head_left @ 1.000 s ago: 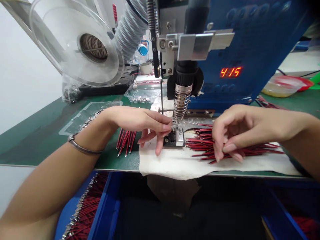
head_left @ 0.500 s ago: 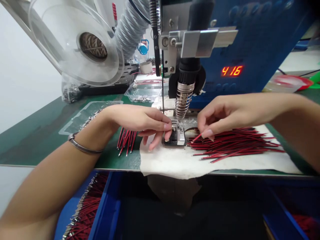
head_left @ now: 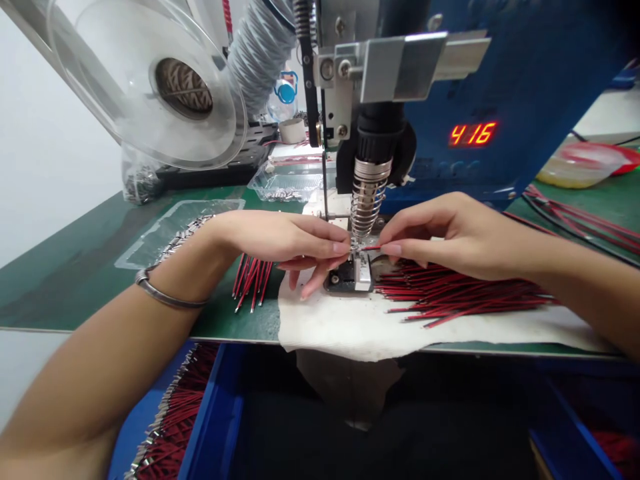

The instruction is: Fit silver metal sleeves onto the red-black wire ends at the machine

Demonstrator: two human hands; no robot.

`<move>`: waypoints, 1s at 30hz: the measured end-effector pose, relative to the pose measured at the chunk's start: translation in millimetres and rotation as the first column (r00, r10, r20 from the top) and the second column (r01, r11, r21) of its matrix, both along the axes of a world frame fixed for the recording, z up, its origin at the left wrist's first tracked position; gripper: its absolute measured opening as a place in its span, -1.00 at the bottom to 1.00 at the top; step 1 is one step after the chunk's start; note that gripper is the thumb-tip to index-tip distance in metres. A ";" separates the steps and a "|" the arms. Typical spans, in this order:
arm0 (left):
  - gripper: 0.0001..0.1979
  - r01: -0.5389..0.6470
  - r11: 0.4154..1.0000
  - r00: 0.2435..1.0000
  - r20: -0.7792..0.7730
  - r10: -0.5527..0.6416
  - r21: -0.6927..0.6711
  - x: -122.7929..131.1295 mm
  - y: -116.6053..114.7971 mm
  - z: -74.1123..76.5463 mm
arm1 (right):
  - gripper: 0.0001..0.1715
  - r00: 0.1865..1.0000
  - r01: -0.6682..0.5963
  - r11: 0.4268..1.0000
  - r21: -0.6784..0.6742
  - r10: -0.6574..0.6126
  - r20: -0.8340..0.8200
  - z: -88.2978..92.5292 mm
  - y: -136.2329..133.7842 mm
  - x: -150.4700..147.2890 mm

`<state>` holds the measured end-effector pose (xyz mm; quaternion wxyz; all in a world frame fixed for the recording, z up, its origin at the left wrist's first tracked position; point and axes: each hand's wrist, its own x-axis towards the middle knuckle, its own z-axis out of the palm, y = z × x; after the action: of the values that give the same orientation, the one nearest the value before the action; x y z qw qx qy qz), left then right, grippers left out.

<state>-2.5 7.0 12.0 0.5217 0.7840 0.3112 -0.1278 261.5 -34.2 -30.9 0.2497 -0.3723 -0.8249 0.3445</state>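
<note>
My right hand pinches a short red wire between thumb and forefinger and holds its tip under the spring-wrapped soldering head, over the small metal fixture. From the other side my left hand pinches something tiny at the same spot; I cannot make out what. A loose pile of red and black wires lies on the white cloth under my right wrist. A smaller bundle of wires sits on the green mat behind my left hand.
The blue machine behind the head shows 416 on its red display. A clear reel and grey hose stand at the back left. Blue bins below the table edge hold more wires.
My right hand lifted one wire out of the pile and brought it left to the soldering head. The display went from 415 to 416. My left hand stayed at the fixture.
</note>
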 end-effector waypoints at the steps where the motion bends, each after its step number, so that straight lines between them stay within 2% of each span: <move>1: -0.63 -0.005 1.000 1.000 -0.001 0.005 0.005 0.3 -0.2 -0.4 | -0.63 1.000 0.009 0.999 0.035 -0.009 0.002 -1.2 -1.3 -2.2; 4: -0.66 -0.014 1.000 1.000 -0.007 0.014 0.022 0.8 -1.0 -1.0 | -0.66 0.999 0.029 0.990 0.141 -0.033 0.025 -4.8 -4.2 -8.0; 7: -0.65 -0.016 0.999 1.000 -0.018 0.017 0.049 1.3 -1.5 -0.5 | -0.66 0.997 0.039 0.982 0.185 -0.051 0.057 -6.9 -6.5 -11.7; 19: -0.60 0.012 0.998 1.000 -0.008 -0.011 0.061 5.8 -2.5 -0.8 | -0.64 0.997 0.044 0.978 0.206 -0.057 0.057 -7.1 -13.8 -16.2; 26: -0.65 0.002 0.999 1.000 -0.004 -0.002 0.046 5.5 -2.0 -0.8 | -0.62 0.990 0.094 0.987 0.130 -0.106 0.089 -4.0 -19.5 -18.5; 30: -0.66 0.004 0.998 1.000 -0.016 -0.003 0.055 3.9 -1.2 -0.7 | -0.64 0.992 0.071 0.985 0.156 -0.087 0.096 -4.5 -19.0 -18.6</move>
<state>1.4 5.8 11.3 0.4970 0.7976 0.3174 -0.1265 242.9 -53.2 -35.4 0.2482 -0.4018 -0.8450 0.2509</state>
